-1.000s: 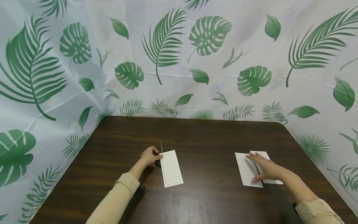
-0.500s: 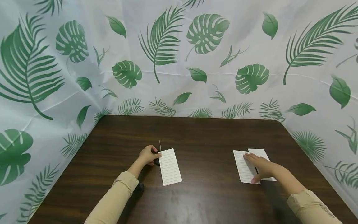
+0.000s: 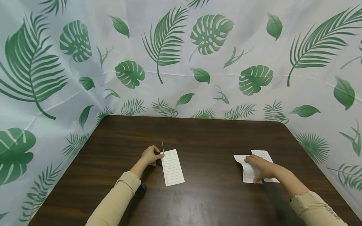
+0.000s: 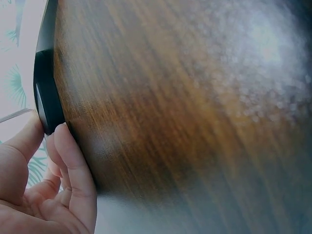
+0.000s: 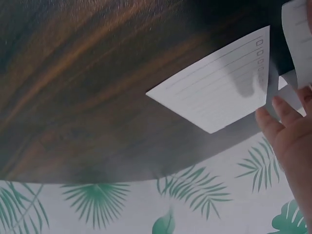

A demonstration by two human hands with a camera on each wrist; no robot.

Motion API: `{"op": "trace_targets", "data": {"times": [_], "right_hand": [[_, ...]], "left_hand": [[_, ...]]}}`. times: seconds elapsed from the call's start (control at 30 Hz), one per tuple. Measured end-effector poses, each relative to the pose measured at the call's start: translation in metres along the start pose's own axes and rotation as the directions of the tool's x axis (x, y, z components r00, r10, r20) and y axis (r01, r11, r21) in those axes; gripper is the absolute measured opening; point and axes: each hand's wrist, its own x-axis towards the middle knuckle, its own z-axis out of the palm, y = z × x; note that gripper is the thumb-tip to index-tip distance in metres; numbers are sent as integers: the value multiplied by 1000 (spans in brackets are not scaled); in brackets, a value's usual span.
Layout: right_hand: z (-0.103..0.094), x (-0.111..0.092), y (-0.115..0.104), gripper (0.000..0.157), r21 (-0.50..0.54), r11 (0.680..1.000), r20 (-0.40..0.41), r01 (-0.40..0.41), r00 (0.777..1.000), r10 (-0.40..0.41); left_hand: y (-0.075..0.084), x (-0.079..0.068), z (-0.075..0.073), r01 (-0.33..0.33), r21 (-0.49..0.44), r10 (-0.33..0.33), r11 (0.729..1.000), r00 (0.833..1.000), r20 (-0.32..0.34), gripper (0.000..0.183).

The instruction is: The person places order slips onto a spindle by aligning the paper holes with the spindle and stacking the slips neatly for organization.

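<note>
My left hand [image 3: 150,156] pinches a flat-ended black object [image 4: 48,97] at the upper left corner of a white lined checklist pad [image 3: 173,169]. A thin pale strip [image 3: 162,147] stands up from that corner; its kind cannot be told. On the right, my right hand [image 3: 264,167] grips a lined checklist sheet [image 3: 249,174] between thumb and fingers, and the sheet buckles upward. Beside it a second lined sheet [image 3: 263,153] lies flat, partly covered by the hand. In the right wrist view the bent sheet [image 5: 298,46] shows only at the edge.
A dark brown wooden table [image 3: 203,197] carries everything, with its rounded far edge against a white curtain [image 3: 175,37] printed with green leaves. Bare tabletop separates the pad from the two sheets.
The sheet under my right hand was flat and now curves up as the fingers and thumb squeeze it. My left hand has stayed at the pad's corner.
</note>
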Motion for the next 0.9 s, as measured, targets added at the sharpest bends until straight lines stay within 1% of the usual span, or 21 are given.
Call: {"op": "trace_targets", "data": {"times": [0.17,0.27,0.37,0.47,0.5,0.53,0.6,0.7,0.73,0.83,0.9], "right_hand": [[1,3,-2,63,-53,998,-61,40,997,-43],[0,3,-4,54,-67,997,-83,38,996,-44],[-1,4,-7,51,-89,995,-120,40,992,-51],[-2,4,-11,51,-93,995,-180,28,983,-44],[-2,5,-12,51,-93,995,-202,26,978,-44],[-3,5,-13,52,-86,996,-224,20,974,-38],[-4,6,-14,53,-49,999,-258,11,966,-23],[-4,7,-15,58,23,1000,-263,-16,965,21],[-3,7,-15,61,41,999,-260,-28,965,38],[-1,7,-17,62,94,994,-254,-56,964,78],[1,7,-17,58,130,989,-276,-69,956,103]], "left_hand": [[0,0,1,6,1,-6,1000,1000,2,25],[1,0,2,3,8,-3,1000,1000,5,26],[0,5,3,25,-1,-25,1000,1000,8,26],[-8,16,4,28,-7,-28,1000,1000,11,28],[-15,22,6,-3,-14,3,1000,1000,13,30],[-18,26,6,-11,-11,11,1000,1000,14,32],[-21,28,6,-26,-4,26,1000,1000,16,33],[-17,22,4,-16,-11,16,1000,1000,10,31],[-10,16,2,16,-8,-16,1000,1000,7,29],[-4,6,0,2,1,-2,1000,1000,2,26],[-1,2,-1,-8,11,8,1000,1000,3,26]]}}
